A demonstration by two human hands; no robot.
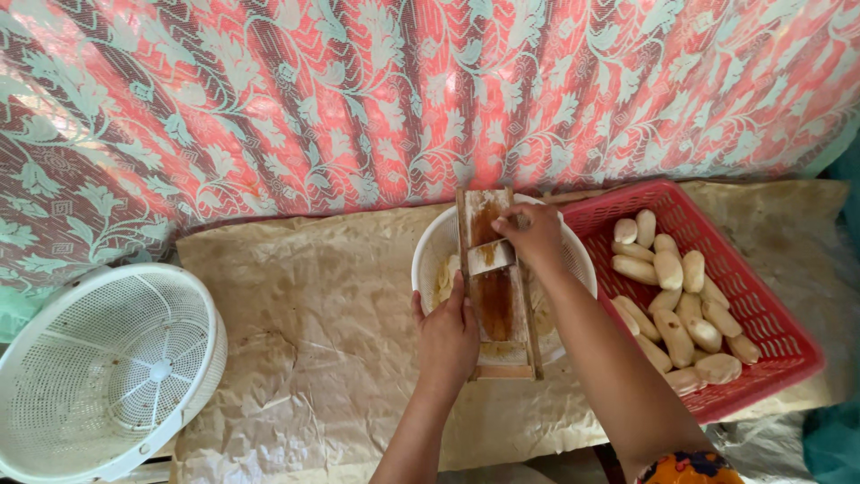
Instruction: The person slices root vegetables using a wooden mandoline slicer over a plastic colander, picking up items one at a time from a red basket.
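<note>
Head view, slicer: your long wooden slicing board with the metal blade (494, 287) lies across the round white plastic bowl (428, 254), its near end resting on the crumpled brown paper sheet (313, 341).
Left hand: your left hand (446, 336) is closed on the board's near left edge, thumb and fingers wrapped around it, bracing it.
Right hand: your right hand (535, 235) sits at the board's far end, fingers curled down over something pressed to the wood; what it grips is hidden, so I cannot tell.
Done so far: pale slices (445, 272) already lie in the bowl, left of the board, only a modest heap.
Left to do: the red plastic mesh basket (779, 332), just right of the bowl, holds many whole peeled pale bananas (674, 309).
Aside: the white plastic colander (107, 367) sits well apart, at the left.
</note>
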